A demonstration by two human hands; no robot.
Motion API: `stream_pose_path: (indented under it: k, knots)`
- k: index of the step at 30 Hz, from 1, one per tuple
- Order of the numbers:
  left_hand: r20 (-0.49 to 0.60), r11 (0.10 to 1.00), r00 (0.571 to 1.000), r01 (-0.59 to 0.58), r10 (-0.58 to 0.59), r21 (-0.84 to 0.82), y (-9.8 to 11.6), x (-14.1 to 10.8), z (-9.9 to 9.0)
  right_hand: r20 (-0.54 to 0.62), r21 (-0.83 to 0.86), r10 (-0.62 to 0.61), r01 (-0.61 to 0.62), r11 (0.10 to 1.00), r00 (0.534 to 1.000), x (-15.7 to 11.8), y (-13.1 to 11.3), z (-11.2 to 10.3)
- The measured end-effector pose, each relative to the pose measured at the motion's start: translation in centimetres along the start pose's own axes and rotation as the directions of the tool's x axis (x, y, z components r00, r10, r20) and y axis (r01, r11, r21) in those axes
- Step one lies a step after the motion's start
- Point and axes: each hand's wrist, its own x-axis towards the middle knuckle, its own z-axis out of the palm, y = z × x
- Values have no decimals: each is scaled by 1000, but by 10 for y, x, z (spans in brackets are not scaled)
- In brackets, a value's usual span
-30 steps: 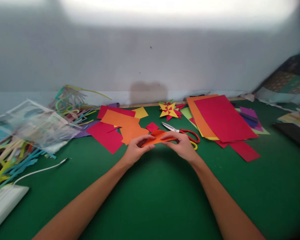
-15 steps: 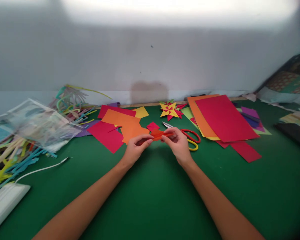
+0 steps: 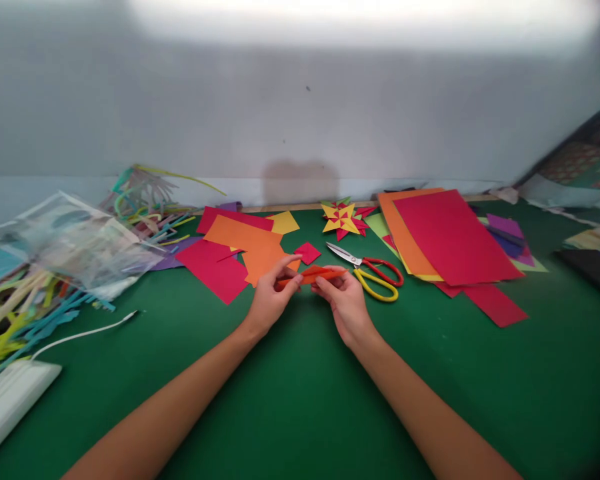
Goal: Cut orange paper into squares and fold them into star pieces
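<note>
Between my two hands is a small folded orange paper [image 3: 316, 273], held above the green table [image 3: 300, 393]. My left hand [image 3: 275, 292] pinches its left end between thumb and fingers. At the other end, my right hand [image 3: 344, 299] is closed on the paper, thumb in front. Just beyond the paper lies a small red paper square [image 3: 307, 253]. Scissors [image 3: 367, 267] with one red and one yellow handle rest to the right of my right hand, blades pointing away to the left. Behind stands a yellow and red folded paper star [image 3: 341, 220].
Orange paper sheets [image 3: 243, 235] and a red sheet [image 3: 215, 270] lie at the back left. A large red sheet [image 3: 455, 237] tops a stack at the right. Far left are a clear plastic bag [image 3: 80, 240], coloured strips [image 3: 40, 320] and a white power bank-like block [image 3: 20, 390] with a cable.
My right hand has shifted left and slightly down along the orange paper, uncovering more of the scissors. My left index finger has lifted a little.
</note>
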Motion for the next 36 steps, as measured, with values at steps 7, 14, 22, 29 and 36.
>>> stream_pose_path:
  k: [7,14,22,29,36]
  knots:
    - [-30,999,1000,2,-1,34,-3,0,0,-36,-30,3,-4,1000,999,0,2,-1]
    - [-60,993,998,18,-25,-116,0,-1,7,-75,-2,-49,49,999,996,-1,-1,2]
    - [-36,929,988,130,-152,-346,4,-8,35,0,122,-11,11,992,1000,-6,-5,5]
    - [-134,912,967,152,-218,-382,1,-9,37,14,-16,-69,69,997,998,-9,-11,4]
    - [-130,921,972,138,-197,-364,1,-11,39,-43,-85,-120,116,990,992,-6,-7,1]
